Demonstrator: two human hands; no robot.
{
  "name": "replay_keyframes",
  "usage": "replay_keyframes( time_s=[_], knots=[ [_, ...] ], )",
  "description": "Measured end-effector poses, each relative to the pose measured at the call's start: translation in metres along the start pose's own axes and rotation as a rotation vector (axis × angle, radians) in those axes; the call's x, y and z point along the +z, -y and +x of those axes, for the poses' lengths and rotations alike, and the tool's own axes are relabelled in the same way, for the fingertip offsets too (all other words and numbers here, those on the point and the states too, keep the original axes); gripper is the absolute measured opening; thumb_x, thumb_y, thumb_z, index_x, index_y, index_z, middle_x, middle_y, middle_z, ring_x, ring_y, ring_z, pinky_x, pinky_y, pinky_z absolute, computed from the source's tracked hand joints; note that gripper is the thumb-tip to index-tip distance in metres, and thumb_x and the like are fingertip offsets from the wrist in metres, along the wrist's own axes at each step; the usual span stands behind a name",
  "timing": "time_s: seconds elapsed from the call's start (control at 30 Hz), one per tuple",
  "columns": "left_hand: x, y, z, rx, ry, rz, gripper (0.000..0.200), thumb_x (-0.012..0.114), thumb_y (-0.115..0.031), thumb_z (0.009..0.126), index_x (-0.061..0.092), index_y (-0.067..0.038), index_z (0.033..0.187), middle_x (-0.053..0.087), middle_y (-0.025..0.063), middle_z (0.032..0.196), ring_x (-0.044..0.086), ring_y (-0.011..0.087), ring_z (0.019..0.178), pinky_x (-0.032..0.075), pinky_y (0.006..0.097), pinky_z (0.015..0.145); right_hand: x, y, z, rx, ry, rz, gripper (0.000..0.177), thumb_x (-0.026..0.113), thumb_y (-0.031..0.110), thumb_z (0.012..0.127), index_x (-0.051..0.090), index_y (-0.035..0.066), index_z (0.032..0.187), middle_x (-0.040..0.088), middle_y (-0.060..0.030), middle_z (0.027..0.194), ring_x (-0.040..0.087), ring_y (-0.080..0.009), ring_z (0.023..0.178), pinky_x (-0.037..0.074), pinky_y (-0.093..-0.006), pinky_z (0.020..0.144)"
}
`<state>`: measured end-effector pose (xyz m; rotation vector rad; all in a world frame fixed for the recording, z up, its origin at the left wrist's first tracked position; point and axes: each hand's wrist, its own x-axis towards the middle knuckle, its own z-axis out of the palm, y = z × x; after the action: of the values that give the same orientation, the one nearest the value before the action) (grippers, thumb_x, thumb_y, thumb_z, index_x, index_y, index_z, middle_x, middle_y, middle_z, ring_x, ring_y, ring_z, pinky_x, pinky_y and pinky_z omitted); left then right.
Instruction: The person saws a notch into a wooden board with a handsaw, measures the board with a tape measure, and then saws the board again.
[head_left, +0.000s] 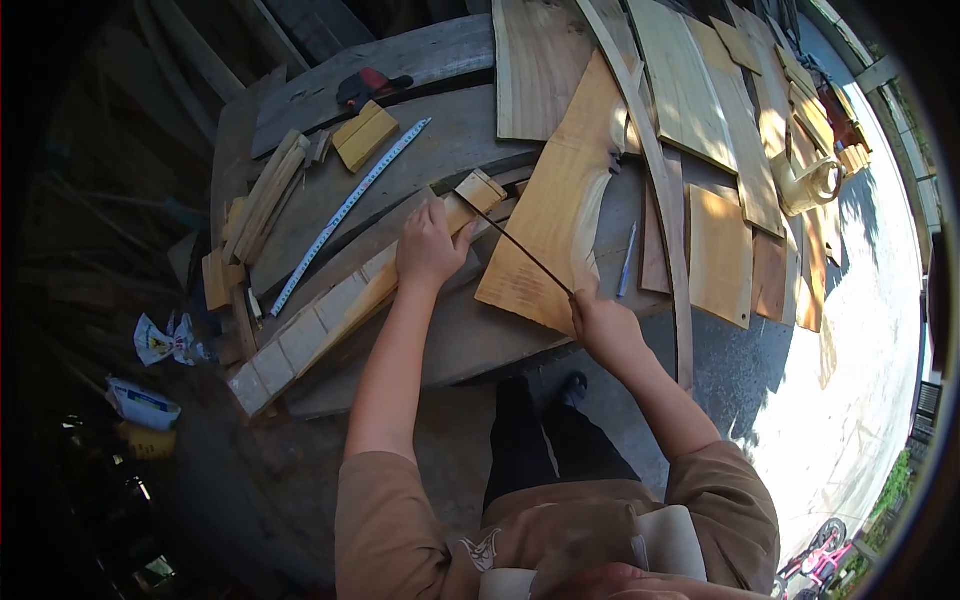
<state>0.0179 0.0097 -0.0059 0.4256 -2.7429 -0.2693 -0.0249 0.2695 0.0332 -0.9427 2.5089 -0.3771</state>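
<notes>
A long, squared wooden beam lies slantwise along the near part of the worktable, with several lines across its top. My left hand grips it near its far end, fingers over the top and thumb toward the right edge. In my closed right hand is one end of a thin, dark, straight saw-like tool, seen edge-on. Its other end reaches the beam's far end, just beyond my left hand. Beneath the tool and my right hand is a broad plank with one wavy edge.
A blue-white measuring tape stretches left of the beam. Behind it are a yellow wood block and a red-black object. Stacked boards, a long curved strip, a blue pen and a cream jug are to the right.
</notes>
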Motion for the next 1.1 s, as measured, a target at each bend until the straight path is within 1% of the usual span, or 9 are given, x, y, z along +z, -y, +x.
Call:
replay_keyframes(
  time_s=[0.3,0.37,0.47,0.6,0.73,0.9,1.0,1.07,1.1],
  knots=[
    [0.004,0.002,0.0,0.017,-0.011,0.002,0.042,0.059,-0.033,0.077,0.046,0.004,0.094,0.056,0.0216,0.086,0.055,0.0356,0.085,0.044,0.0406,0.076,0.0,0.062,0.079,-0.014,-0.068,0.099,0.014,0.043,0.011,0.08,0.053,0.001,0.08,0.061,-0.0199,0.069,0.061,-0.0366,0.064,0.049,-0.044,0.058],
    [0.002,0.002,0.001,0.005,-0.015,-0.005,0.04,0.061,-0.031,0.076,0.045,0.003,0.091,0.055,0.0211,0.086,0.055,0.0351,0.085,0.043,0.0401,0.077,0.022,0.059,0.104,-0.119,-0.12,0.089,0.013,0.042,0.008,0.079,0.052,0.0,0.082,0.061,-0.0205,0.07,0.061,-0.037,0.065,0.049,-0.0437,0.058],
    [0.0,0.001,0.0,-0.013,-0.004,-0.034,0.04,0.061,-0.031,0.075,0.045,0.003,0.091,0.055,0.0211,0.086,0.055,0.035,0.085,0.043,0.0399,0.077,0.002,0.057,0.061,-0.009,-0.038,0.035,0.013,0.041,0.008,0.079,0.05,0.0,0.085,0.061,-0.0204,0.068,0.061,-0.0363,0.063,0.049,-0.0438,0.055],
    [0.002,0.0,-0.002,-0.023,0.02,-0.044,0.04,0.061,-0.029,0.075,0.045,0.003,0.093,0.056,0.0212,0.087,0.055,0.0352,0.085,0.043,0.0401,0.077,0.018,-0.001,-0.002,0.051,0.079,0.001,0.013,0.043,0.012,0.081,0.047,0.001,0.083,0.059,-0.0223,0.066,0.059,-0.0378,0.061,0.045,-0.0482,0.048],
    [0.004,0.004,0.0,-0.012,0.016,-0.057,0.04,0.061,-0.028,0.075,0.045,0.003,0.095,0.056,0.0213,0.089,0.055,0.0352,0.086,0.043,0.0402,0.079,0.001,0.018,0.014,-0.034,0.045,-0.016,0.013,0.043,0.01,0.08,0.047,0.0,0.086,0.059,-0.0215,0.066,0.06,-0.0371,0.063,0.047,-0.0459,0.052],
    [0.003,0.002,0.0,-0.017,0.035,-0.056,0.041,0.061,-0.027,0.074,0.045,0.004,0.096,0.056,0.0214,0.089,0.055,0.035,0.086,0.043,0.0399,0.079,0.017,0.061,0.101,-0.118,-0.068,0.055,0.013,0.04,0.007,0.08,0.049,-0.001,0.082,0.061,-0.0208,0.072,0.061,-0.036,0.068,0.047,-0.0457,0.059],
    [0.001,0.001,0.002,-0.032,0.03,-0.063,0.041,0.061,-0.028,0.074,0.045,0.003,0.095,0.056,0.0208,0.089,0.055,0.0347,0.085,0.043,0.0401,0.078,0.018,0.067,0.102,-0.112,-0.084,0.042,0.013,0.041,0.009,0.08,0.05,0.0,0.084,0.061,-0.0203,0.073,0.062,-0.0354,0.069,0.048,-0.046,0.06],
    [0.0,0.003,0.003,-0.011,0.099,-0.038,0.041,0.061,-0.028,0.074,0.044,0.003,0.095,0.055,0.0201,0.088,0.055,0.0342,0.084,0.043,0.0405,0.077,-0.024,0.071,0.057,-0.016,-0.009,0.032,0.014,0.042,0.011,0.08,0.05,0.001,0.086,0.061,-0.0189,0.071,0.061,-0.0354,0.067,0.048,-0.0459,0.058],
    [0.003,0.005,0.002,0.016,0.054,-0.036,0.041,0.061,-0.029,0.074,0.044,0.003,0.094,0.055,0.0196,0.086,0.055,0.034,0.082,0.043,0.0406,0.076,-0.005,0.049,0.048,-0.03,0.004,0.004,0.016,0.042,0.011,0.08,0.05,0.001,0.089,0.061,-0.0188,0.072,0.061,-0.0357,0.069,0.048,-0.0461,0.058]
  ],
)
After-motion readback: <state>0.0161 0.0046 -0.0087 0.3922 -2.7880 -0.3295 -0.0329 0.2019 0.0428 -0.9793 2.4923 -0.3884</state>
